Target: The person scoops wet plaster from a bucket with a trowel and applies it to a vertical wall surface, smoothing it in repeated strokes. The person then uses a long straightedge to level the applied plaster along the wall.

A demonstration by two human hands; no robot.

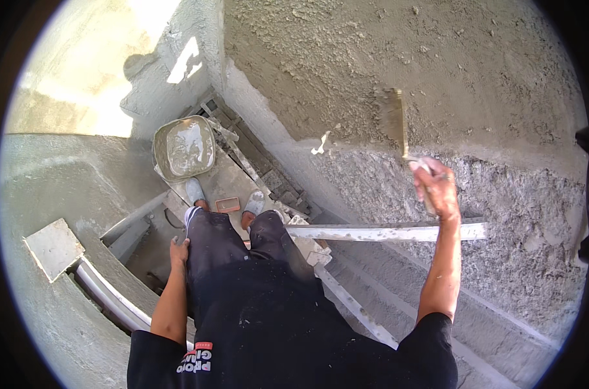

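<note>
Out to the right, my right hand (439, 187) is closed around the handle of a trowel (403, 129). The trowel's long, narrow-looking blade points away from me, over wet grey mortar on the wall (476, 84); I cannot tell whether it touches. Below the smooth mortar band, the wall is rough and lighter. My left hand (179, 251) hangs beside my left thigh with nothing visible in it, thumb and finger apart. Ahead of my feet stands a rounded square tub (157, 159) with wet mortar inside.
I stand on a narrow, mortar-splashed platform (226, 178), a small reddish brick (227, 205) between my feet. A long pale bar (385, 232) crosses to the right, another (356, 305) slants below it. On the left lie a square slab (54, 249) and a white rail (116, 300).
</note>
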